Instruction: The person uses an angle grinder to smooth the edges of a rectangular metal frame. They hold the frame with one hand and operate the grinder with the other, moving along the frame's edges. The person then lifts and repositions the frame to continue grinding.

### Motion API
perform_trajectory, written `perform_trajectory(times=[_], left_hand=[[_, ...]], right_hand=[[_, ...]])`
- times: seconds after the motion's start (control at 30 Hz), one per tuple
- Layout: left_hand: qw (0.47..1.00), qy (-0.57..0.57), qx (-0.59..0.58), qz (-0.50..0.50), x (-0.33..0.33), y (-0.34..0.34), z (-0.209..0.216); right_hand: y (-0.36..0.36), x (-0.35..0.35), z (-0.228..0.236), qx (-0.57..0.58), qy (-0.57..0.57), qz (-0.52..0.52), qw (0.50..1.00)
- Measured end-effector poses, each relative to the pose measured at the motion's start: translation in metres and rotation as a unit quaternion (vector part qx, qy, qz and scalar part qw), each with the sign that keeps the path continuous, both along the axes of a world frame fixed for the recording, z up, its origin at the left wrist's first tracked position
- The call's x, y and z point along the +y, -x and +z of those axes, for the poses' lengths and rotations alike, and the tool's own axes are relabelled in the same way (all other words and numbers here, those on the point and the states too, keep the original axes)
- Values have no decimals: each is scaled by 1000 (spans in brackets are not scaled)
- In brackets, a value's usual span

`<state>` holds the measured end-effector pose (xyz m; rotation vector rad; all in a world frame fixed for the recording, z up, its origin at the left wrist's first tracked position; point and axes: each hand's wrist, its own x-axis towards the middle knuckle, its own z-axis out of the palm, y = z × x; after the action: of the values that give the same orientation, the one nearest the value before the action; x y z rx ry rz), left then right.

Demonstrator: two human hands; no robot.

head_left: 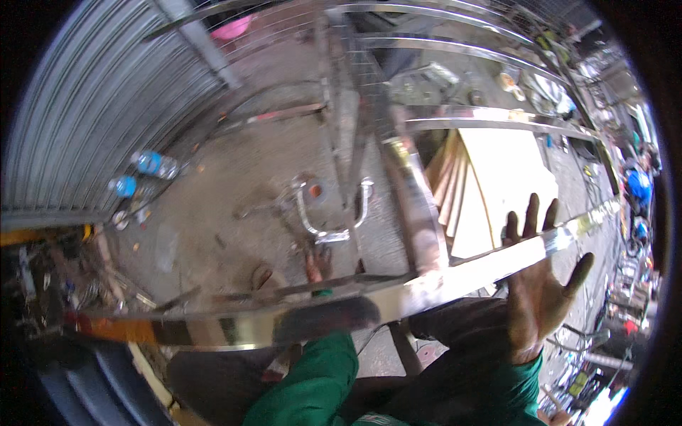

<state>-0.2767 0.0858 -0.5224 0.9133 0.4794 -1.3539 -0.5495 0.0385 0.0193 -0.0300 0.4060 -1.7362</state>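
Note:
A shiny metal frame of square tubes spans the view, its near bar point(241, 330) crossing in front of me. My right hand point(536, 298) is at the right part of this bar, fingers spread and thumb out. The bar passes across its fingers, whose tips show beyond it. Below the bar runs my left arm in a green sleeve, and my left hand point(318, 263) shows past it, low over the floor, fingers stretched out. Just beyond those fingertips lies a U-shaped bent metal piece point(332, 237). Whether they touch it I cannot tell.
Stacked pale sheets point(508, 177) lie under the frame on the right. Two plastic bottles with blue labels, one nearer point(123, 187) and one farther point(156, 165), stand or lie by the corrugated metal shutter point(78, 121). Clutter fills the right edge. A dark ribbed object point(106, 383) is at lower left.

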Motion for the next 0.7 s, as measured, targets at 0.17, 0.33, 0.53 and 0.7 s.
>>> perform_trajectory(times=[0.17, 0.33, 0.53, 0.7], left_hand=[[1000, -16, 22, 3, -16, 2, -24], [999, -32, 21, -14, 4, 5, -36], [992, -76, 15, -98, 92, 14, 3], [946, -85, -64, -306, 120, 26, 62]], right_hand=[[1, -7, 0, -2, 13, 29, 999], [-1, -10, 0, 16, -19, 24, 999], [-5, -2, 9, -6, -17, 41, 999], [-5, 13, 12, -61, -19, 62, 996]])
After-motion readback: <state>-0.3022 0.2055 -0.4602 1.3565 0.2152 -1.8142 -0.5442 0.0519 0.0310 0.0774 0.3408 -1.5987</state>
